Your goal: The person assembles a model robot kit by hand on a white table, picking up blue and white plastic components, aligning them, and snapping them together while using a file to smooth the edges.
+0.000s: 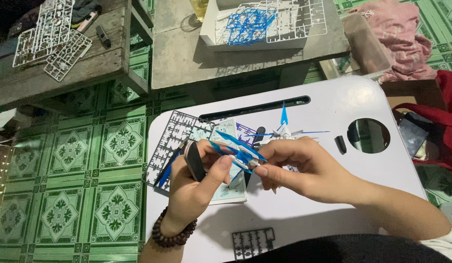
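— What are the hands doing?
— The left hand [197, 182] and right hand [296, 168] both pinch a blue-and-white model wing part [239, 152] above the white surface [333, 204].
— Step?
— Fitting, seemingly. Next needs careful alignment; dark sprue [175, 139] lies behind.

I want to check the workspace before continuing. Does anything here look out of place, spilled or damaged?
Nothing looks spilled or broken. Both hands, left hand and right hand, hold a blue and white model part over the white lap table. One small oddity: a dark parts frame lies at the table's near edge.
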